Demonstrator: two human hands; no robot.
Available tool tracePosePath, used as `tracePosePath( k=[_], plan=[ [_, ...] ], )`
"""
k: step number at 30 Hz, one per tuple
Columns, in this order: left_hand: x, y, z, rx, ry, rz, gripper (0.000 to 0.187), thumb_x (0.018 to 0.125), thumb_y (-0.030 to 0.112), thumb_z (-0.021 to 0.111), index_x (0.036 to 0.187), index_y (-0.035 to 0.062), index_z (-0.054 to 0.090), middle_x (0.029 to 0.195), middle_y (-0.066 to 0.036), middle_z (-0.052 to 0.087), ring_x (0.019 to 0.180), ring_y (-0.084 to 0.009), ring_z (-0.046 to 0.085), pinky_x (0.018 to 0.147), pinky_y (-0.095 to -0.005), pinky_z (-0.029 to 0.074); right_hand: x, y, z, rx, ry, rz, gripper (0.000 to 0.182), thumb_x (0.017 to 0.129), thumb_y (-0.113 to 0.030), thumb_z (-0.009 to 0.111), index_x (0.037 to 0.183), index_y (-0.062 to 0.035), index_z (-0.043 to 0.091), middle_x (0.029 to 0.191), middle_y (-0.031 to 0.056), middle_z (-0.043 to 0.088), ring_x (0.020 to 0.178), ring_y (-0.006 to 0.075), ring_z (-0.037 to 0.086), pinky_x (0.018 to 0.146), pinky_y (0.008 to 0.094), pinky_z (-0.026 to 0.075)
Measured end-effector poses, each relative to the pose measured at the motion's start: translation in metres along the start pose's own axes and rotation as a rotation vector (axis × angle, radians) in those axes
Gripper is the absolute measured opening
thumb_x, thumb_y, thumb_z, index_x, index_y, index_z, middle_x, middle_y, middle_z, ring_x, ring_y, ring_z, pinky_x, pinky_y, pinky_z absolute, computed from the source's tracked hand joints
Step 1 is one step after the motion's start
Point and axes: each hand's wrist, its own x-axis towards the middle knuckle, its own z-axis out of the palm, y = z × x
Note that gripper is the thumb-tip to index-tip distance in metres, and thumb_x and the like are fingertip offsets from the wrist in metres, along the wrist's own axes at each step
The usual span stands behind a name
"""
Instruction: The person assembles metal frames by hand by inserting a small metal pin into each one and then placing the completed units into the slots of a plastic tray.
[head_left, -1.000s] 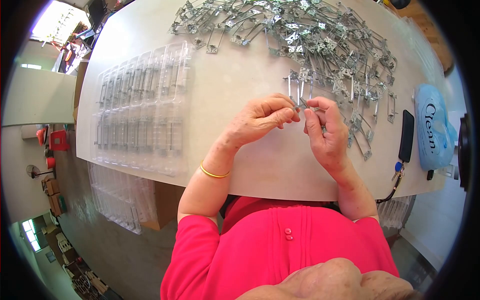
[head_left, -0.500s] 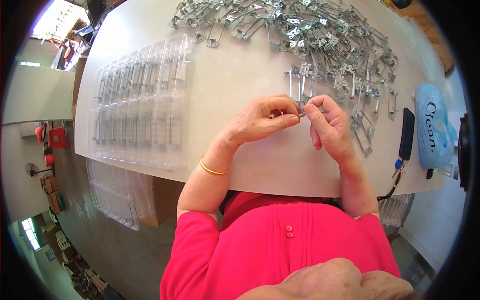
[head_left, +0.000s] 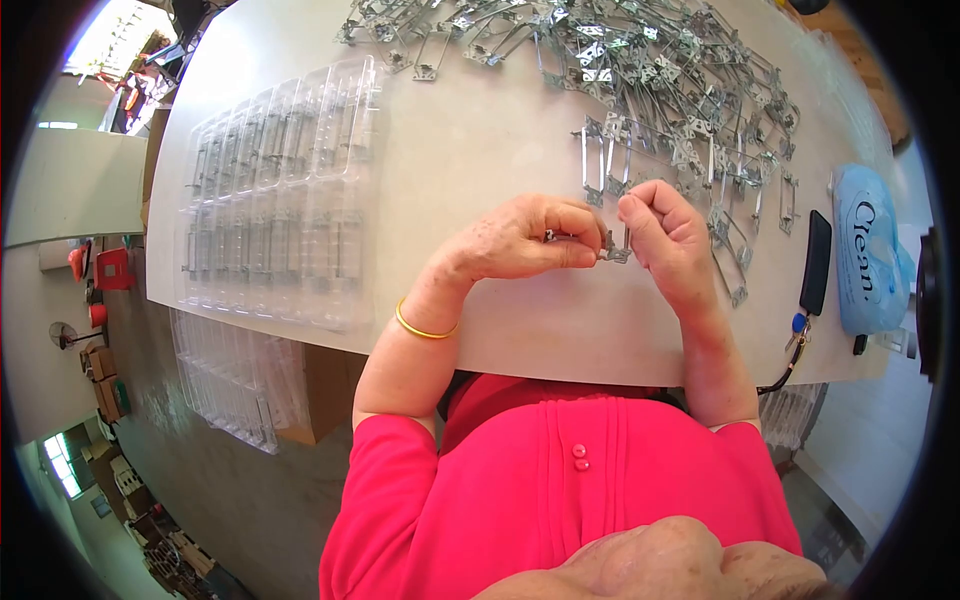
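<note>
Thumb and fingers of my left hand [head_left: 530, 240] are closed on a small metal bracket [head_left: 616, 254], whose end sticks out past the fingertips. My right hand [head_left: 665, 240] is pinched just to the right of it and slightly higher. A thin bar seems to run up from the bracket toward the right fingertips, but what they grip is hidden. Just beyond both hands lie loose metal frames with thin rods [head_left: 604, 160], at the near edge of a large heap of metal parts [head_left: 650, 70].
On the left of the table [head_left: 450, 130] lies a clear plastic tray [head_left: 275, 195] with metal parts in its compartments. At right are a black phone-like object [head_left: 815, 262], keys on a strap [head_left: 798, 335] and a blue "Clean" pack [head_left: 866, 250]. More clear trays [head_left: 235, 380] sit below the table's left edge.
The bracket end now shows below my left fingertips, where little of it was visible before. My right fingertips have moved slightly up and away from the left ones.
</note>
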Motion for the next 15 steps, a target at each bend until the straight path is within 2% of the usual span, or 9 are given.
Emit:
tracePosePath(
  k=[3, 4, 5, 6, 7, 9, 15],
  plan=[
    [0.001, 0.002, 0.001, 0.051, -0.024, -0.102, 0.014, 0.100, 0.014, 0.066, 0.099, 0.0002, 0.067, 0.101, -0.005, 0.069, 0.092, -0.0107, 0.059, 0.084, -0.0282, 0.050, 0.002, 0.000, -0.007, 0.113, 0.121, -0.008, 0.013, 0.104, -0.017, 0.063, 0.099, -0.0058, 0.060, 0.070, -0.0033, 0.060, 0.055, 0.0020, 0.048, 0.048, 0.0194, 0.036],
    [0.000, -0.002, 0.001, -0.166, 0.027, -0.142, 0.018, 0.101, 0.017, 0.066, 0.101, -0.0001, 0.067, 0.102, -0.007, 0.070, 0.092, -0.0117, 0.062, 0.083, -0.0285, 0.052, 0.002, -0.001, -0.008, 0.113, 0.120, -0.010, 0.013, 0.104, -0.017, 0.063, 0.099, -0.0058, 0.060, 0.070, -0.0033, 0.060, 0.055, 0.0020, 0.048, 0.048, 0.0194, 0.036],
    [0.001, -0.004, 0.001, -0.383, 0.080, -0.179, 0.021, 0.102, 0.020, 0.066, 0.102, -0.0005, 0.067, 0.103, -0.010, 0.071, 0.092, -0.0126, 0.064, 0.083, -0.0288, 0.053, 0.002, -0.003, -0.010, 0.169, 0.128, -0.044, 0.011, 0.104, -0.016, 0.062, 0.102, -0.0052, 0.059, 0.074, 0.0006, 0.064, 0.057, 0.0035, 0.052, 0.049, 0.0201, 0.040],
    [0.001, -0.002, 0.000, -0.378, 0.080, -0.178, 0.021, 0.102, 0.020, 0.066, 0.102, -0.0005, 0.067, 0.103, -0.010, 0.071, 0.092, -0.0126, 0.064, 0.083, -0.0288, 0.053, 0.002, -0.004, -0.011, 0.225, 0.135, -0.080, 0.010, 0.104, -0.015, 0.061, 0.104, -0.0047, 0.058, 0.078, 0.0044, 0.069, 0.058, 0.0051, 0.057, 0.051, 0.0207, 0.044],
    [0.000, 0.002, -0.002, -0.481, 0.171, -0.186, 0.023, 0.102, 0.022, 0.065, 0.104, -0.0009, 0.066, 0.103, -0.011, 0.071, 0.090, -0.0141, 0.066, 0.081, -0.0300, 0.056, 0.001, -0.004, -0.009, 0.227, 0.135, -0.084, 0.010, 0.104, -0.015, 0.061, 0.104, -0.0047, 0.058, 0.078, 0.0044, 0.069, 0.058, 0.0051, 0.057, 0.051, 0.0207, 0.044],
    [0.001, 0.008, -0.003, -0.613, 0.302, -0.186, 0.025, 0.103, 0.022, 0.062, 0.106, -0.0020, 0.066, 0.101, -0.015, 0.072, 0.085, -0.0177, 0.070, 0.075, -0.0326, 0.060, 0.000, -0.003, -0.003, 0.178, 0.134, -0.198, 0.010, 0.104, -0.011, 0.060, 0.108, -0.0039, 0.054, 0.088, 0.0122, 0.074, 0.064, 0.0084, 0.064, 0.056, 0.0219, 0.051],
    [0.000, 0.006, -0.005, -0.706, 0.257, -0.151, 0.024, 0.102, 0.023, 0.064, 0.104, -0.0005, 0.065, 0.101, -0.013, 0.072, 0.083, -0.0154, 0.067, 0.075, -0.0309, 0.058, -0.003, 0.003, 0.005, 0.077, 0.086, -0.312, 0.009, 0.103, -0.005, 0.059, 0.108, -0.0035, 0.051, 0.094, 0.0142, 0.075, 0.071, 0.0102, 0.069, 0.063, 0.0220, 0.055]
  ],
)
